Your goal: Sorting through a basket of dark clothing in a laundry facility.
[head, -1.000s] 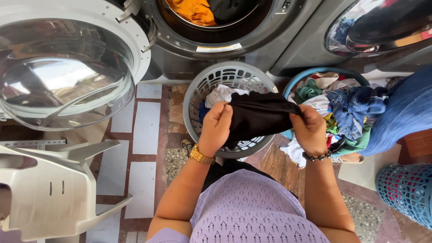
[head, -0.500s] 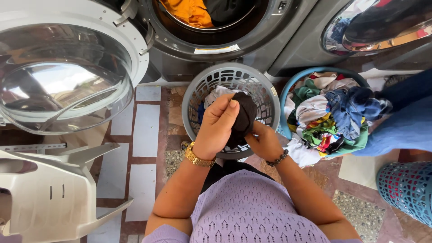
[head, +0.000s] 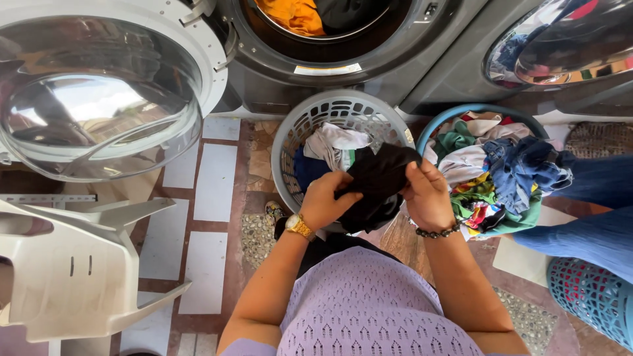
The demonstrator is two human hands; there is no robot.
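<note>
1. Head view, change: half a second ago we had the black garment bunched tight between both hands; now we have drawn it partly open again, and it hangs looser and wider over the near rim of the grey laundry basket. We judge the cloth is being turned or sorted in hand, not yet put anywhere.
2. Head view, left hand: fingers curled closed, pinching the garment's left edge; a gold watch sits at the wrist.
3. Head view, right hand: fingers folded shut on the garment's right edge, thumb on top; a dark bead bracelet at the wrist.
4. Head view, garment's place: held between both hands, above the grey basket's near right part, clear of the white and blue clothes lying inside it.
5. Head view, surroundings: open washer drum far centre, with orange and dark items inside; its round glass door swung to the left; blue tub of mixed clothes just right of the grey basket; white plastic chair near left; teal lattice basket near right.
</note>
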